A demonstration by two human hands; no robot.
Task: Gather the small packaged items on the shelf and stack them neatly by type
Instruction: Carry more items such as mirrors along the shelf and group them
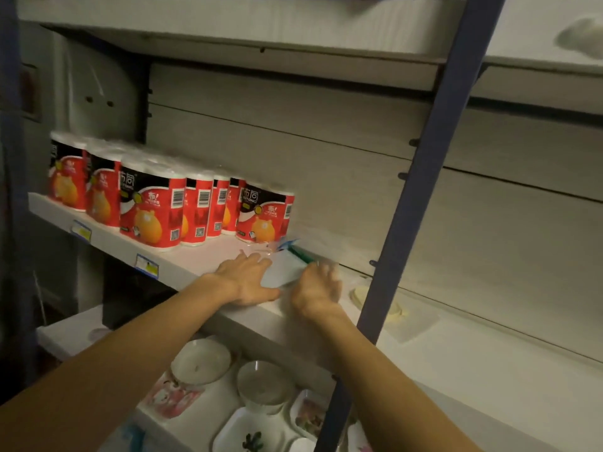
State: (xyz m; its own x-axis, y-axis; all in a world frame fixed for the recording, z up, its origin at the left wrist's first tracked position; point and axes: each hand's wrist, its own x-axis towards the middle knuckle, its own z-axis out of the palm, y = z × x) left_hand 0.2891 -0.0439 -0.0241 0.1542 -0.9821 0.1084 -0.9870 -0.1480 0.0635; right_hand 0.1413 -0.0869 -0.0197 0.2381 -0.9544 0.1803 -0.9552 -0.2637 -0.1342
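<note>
A flat clear-wrapped packet [283,268] with a blue and green top edge lies on the white shelf [182,259], right of the red packs. My left hand [248,279] lies flat with fingers spread on the packet's left side. My right hand [318,285], blurred, curls over the packet's right edge and grips it. Another flat clear packet with pale round pieces [396,309] lies farther right on the same shelf, partly behind the blue post.
Several red-and-white tissue roll packs [153,210] fill the shelf's left half. A slanted blue shelf post [424,177] crosses in front at right. Below, a lower shelf holds white bowls [200,360] and patterned dishes [251,432]. Price tags [146,265] hang on the shelf edge.
</note>
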